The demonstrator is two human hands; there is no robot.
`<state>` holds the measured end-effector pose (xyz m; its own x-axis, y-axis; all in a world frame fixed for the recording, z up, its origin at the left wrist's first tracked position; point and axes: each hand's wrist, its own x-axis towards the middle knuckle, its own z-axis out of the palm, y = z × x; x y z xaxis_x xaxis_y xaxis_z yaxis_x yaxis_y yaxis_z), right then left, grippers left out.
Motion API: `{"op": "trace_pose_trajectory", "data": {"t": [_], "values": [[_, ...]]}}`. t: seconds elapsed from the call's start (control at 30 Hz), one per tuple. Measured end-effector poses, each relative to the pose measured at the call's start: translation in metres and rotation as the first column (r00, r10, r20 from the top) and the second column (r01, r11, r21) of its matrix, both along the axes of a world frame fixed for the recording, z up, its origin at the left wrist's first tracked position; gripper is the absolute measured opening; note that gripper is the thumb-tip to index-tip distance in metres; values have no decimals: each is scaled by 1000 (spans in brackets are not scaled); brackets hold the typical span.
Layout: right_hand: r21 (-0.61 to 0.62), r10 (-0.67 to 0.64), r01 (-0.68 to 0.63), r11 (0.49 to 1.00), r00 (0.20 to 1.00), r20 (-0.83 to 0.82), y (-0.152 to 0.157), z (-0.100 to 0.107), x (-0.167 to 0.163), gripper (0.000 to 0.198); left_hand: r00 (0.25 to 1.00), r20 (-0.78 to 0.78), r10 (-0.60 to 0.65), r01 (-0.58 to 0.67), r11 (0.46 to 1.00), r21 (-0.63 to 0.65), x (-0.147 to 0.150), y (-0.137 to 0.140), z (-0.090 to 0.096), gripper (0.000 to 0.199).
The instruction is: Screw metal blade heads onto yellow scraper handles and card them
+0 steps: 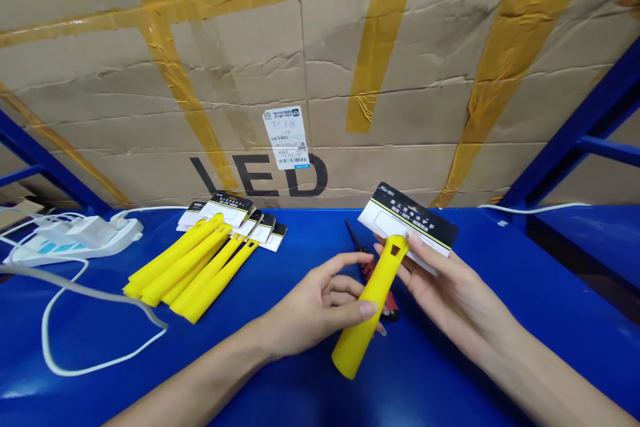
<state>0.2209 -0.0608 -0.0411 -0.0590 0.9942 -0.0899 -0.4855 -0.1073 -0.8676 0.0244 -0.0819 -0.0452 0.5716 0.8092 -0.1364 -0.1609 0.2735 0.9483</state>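
Observation:
My left hand [325, 307] is closed round the wide part of a yellow plastic handle [367, 317], thumb on top. The handle is tilted, its narrow slotted end up and to the right. A black-and-white hang card [405, 223] marked TGJ-001 is at that end. My right hand [440, 283] pinches the card beside the handle's tip, thumb in front and fingers behind. Under the hands lies a screwdriver [391, 303] with a red-and-black grip, partly hidden by them and the handle. To the left, several similar yellow handles [187, 267] with cards lie in an overlapping pile.
A white power strip [120, 240] with plugs and looping white cables [47, 340] lies at the left of the blue tabletop [280, 387]. Behind stands a large taped cardboard box [240, 87] printed LED. Blue metal frame bars [565, 127] rise on both sides.

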Motion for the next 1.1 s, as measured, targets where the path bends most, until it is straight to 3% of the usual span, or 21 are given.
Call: {"op": "trace_pose_trajectory", "data": {"t": [0.13, 0.3, 0.37, 0.5, 0.6, 0.83, 0.93, 1.03, 1.07, 1.1], "values": [[5, -25, 25, 1000, 995, 98, 10, -5, 12, 27, 986, -166, -16, 28, 997, 73, -10, 7, 0, 47], [-35, -2, 9, 999, 981, 195, 22, -7, 23, 27, 951, -307, 33, 35, 976, 216, -27, 20, 8, 42], [-52, 16, -4, 999, 973, 229, 24, -6, 22, 30, 924, -379, 53, 80, 941, 329, -33, 21, 12, 41], [-17, 53, -50, 999, 939, 340, 32, -2, 15, 37, 833, -505, 225, 132, 805, 578, -48, 17, 22, 44], [23, 75, -95, 995, 895, 439, 42, 1, 5, 38, 759, -566, 323, 154, 754, 638, -64, 9, 26, 41], [63, 133, -197, 978, 832, 539, 75, 20, -45, 38, 632, -587, 506, 100, 698, 709, -89, -9, 24, 31], [91, 153, -228, 970, 851, 502, 90, 33, -77, 35, 532, -584, 613, 129, 623, 771, -110, -8, 38, 22], [82, 178, -250, 965, 849, 498, 103, 45, -117, 26, 436, -479, 762, 122, 478, 870, -143, -5, 58, 21], [85, 177, -254, 963, 841, 511, 107, 49, -131, 23, 391, -459, 797, 120, 451, 885, -156, -4, 62, 22], [99, 172, -264, 960, 828, 534, 111, 51, -146, 20, 348, -468, 812, 120, 456, 882, -169, -4, 65, 24]]}}
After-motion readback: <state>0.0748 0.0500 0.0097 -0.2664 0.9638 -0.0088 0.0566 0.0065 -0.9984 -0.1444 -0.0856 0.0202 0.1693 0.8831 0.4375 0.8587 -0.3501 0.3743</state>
